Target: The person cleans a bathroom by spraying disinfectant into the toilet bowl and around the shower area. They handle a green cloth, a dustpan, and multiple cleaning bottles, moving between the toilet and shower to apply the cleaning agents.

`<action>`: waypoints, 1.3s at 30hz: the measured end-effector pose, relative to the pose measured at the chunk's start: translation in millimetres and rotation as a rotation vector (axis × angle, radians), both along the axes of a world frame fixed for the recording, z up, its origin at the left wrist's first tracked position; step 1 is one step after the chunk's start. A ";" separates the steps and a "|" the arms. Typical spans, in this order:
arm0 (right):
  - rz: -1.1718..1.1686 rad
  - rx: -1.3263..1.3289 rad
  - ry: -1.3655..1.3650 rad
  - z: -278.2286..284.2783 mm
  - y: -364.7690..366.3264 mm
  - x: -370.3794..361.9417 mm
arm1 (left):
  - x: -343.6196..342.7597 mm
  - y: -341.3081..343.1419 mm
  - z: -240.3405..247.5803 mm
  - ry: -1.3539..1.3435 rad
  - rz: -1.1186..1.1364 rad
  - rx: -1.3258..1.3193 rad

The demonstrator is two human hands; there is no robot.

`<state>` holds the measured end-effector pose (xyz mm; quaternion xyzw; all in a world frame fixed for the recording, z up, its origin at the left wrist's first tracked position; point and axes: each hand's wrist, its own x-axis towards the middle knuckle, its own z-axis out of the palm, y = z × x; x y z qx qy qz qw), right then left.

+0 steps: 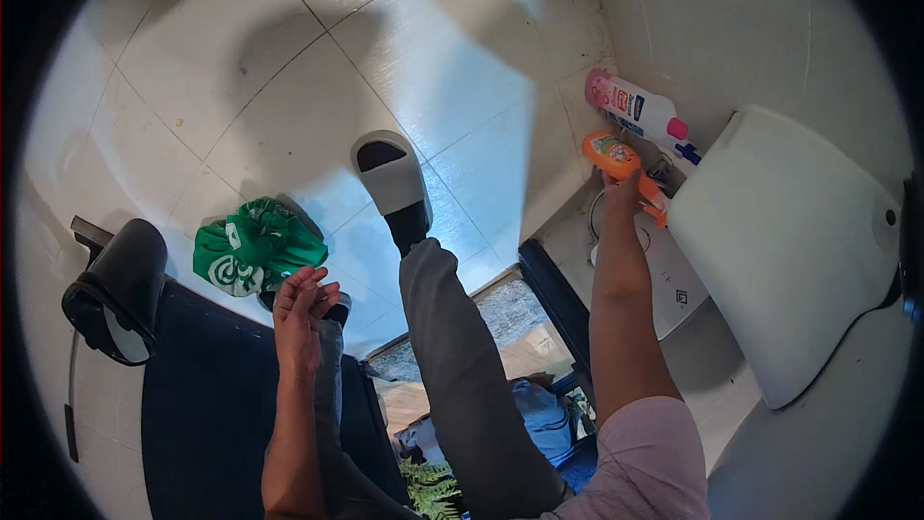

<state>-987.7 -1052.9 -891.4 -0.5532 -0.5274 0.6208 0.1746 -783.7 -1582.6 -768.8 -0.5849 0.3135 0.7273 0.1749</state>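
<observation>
On the right side, my right hand (623, 195) is closed around an orange spray bottle (610, 154), whose orange trigger head points toward me. Close beside it is a white and pink bottle (635, 106) with a pink cap, tilted near the wall. A small dark blue item (687, 152) shows past that cap. My left hand (300, 306) hangs in the air with its fingers loosely bent and apart, holding nothing. Beyond its fingertips a tied green plastic bag (260, 248) with white print rests on the floor; I cannot tell whether they touch.
A large white rounded fixture (784, 250) stands close right of my right forearm. Under that arm is a white surface (659, 279). A dark blue door (212, 404) and black rounded object (115, 294) are at left. My slippered foot (390, 173) is on the tiled floor (472, 125).
</observation>
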 end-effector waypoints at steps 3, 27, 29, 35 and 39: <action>-0.024 -0.092 -0.004 -14.3 45.2 -6.0 | -0.7 3.6 -9.8 -0.003 -0.032 0.029; 0.393 0.025 0.223 -33.7 -70.8 -144.8 | -23.7 25.8 -11.6 -0.062 -0.044 0.041; 0.414 0.017 0.278 -28.4 -69.8 -144.0 | -25.7 27.9 -13.9 -0.054 -0.054 0.046; -0.034 0.234 -0.070 14.8 -104.8 -107.3 | -22.5 29.9 -12.2 -0.065 -0.057 0.039; -0.222 0.460 -0.188 45.6 -114.1 -123.3 | -24.4 27.0 -9.7 -0.084 -0.068 0.046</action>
